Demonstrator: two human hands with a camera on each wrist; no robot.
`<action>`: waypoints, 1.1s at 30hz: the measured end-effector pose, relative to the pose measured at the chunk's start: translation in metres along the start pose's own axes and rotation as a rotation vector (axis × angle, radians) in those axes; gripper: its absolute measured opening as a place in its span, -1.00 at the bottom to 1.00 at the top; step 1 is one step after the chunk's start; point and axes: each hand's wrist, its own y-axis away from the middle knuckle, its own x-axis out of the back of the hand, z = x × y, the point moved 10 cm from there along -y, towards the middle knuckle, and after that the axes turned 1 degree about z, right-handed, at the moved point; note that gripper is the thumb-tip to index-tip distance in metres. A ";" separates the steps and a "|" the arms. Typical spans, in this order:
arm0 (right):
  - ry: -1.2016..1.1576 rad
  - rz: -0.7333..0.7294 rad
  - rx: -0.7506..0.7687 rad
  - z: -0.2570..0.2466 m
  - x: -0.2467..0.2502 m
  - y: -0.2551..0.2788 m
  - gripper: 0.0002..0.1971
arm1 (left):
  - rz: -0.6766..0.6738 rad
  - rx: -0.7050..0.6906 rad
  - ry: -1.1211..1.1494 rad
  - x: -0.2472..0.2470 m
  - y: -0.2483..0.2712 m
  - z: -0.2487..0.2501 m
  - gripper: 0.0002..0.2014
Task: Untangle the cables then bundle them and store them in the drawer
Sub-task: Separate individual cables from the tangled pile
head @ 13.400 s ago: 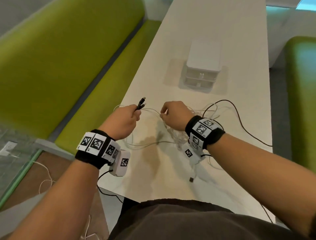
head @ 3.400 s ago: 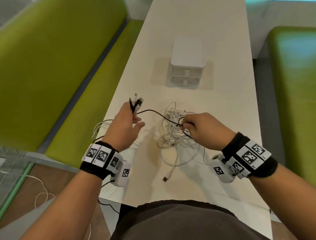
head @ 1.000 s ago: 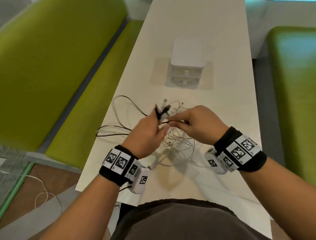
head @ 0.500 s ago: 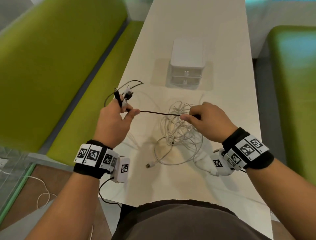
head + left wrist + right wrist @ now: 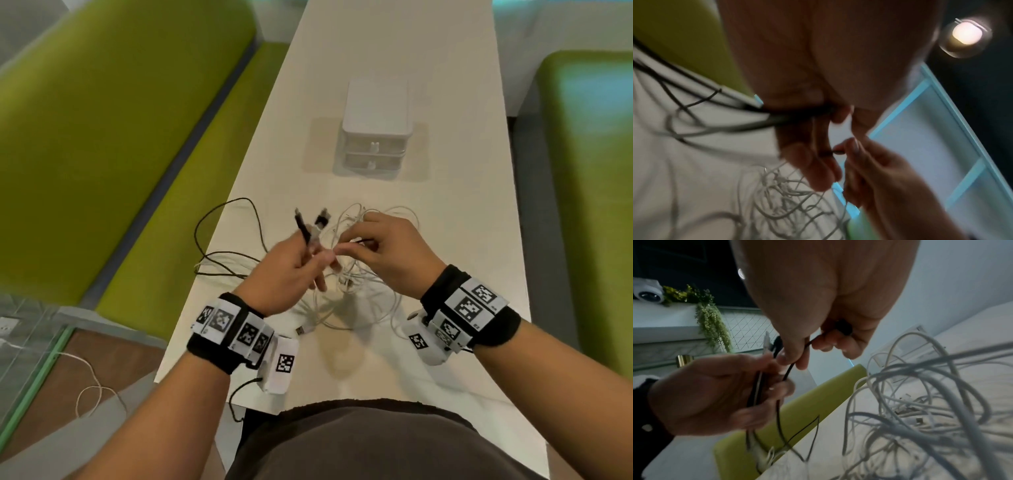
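My left hand (image 5: 291, 267) grips several cable ends, black and white plugs (image 5: 313, 224) sticking up from its fist. My right hand (image 5: 383, 253) pinches the black cable (image 5: 791, 368) between thumb and forefinger, right against my left fingers. The black cable's loops (image 5: 226, 240) trail left across the table and over its edge. A tangle of white cables (image 5: 346, 301) lies under and in front of both hands, a USB plug (image 5: 301, 330) at its near end. The small white two-drawer unit (image 5: 375, 130) stands farther back, both drawers closed.
The long white table (image 5: 394, 51) runs away from me. A green bench (image 5: 102, 120) lines its left side and a green seat (image 5: 592, 171) its right. A white cable (image 5: 89, 383) lies on the floor at lower left.
Half a second ago my hands were apart with the black cable stretched between them. They have come together, and black loops now hang to the left.
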 end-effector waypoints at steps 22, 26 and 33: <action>0.498 -0.393 -0.076 0.041 -0.098 0.028 -0.78 | 0.419 0.360 -0.301 0.102 0.016 -0.079 -0.66; 0.407 -0.289 -0.207 0.054 -0.079 0.019 -0.73 | 0.360 0.344 -0.284 0.067 0.020 -0.077 -0.72; 0.538 -0.326 -0.264 0.068 -0.074 0.011 -0.80 | 0.348 0.337 -0.235 0.053 0.024 -0.074 -0.81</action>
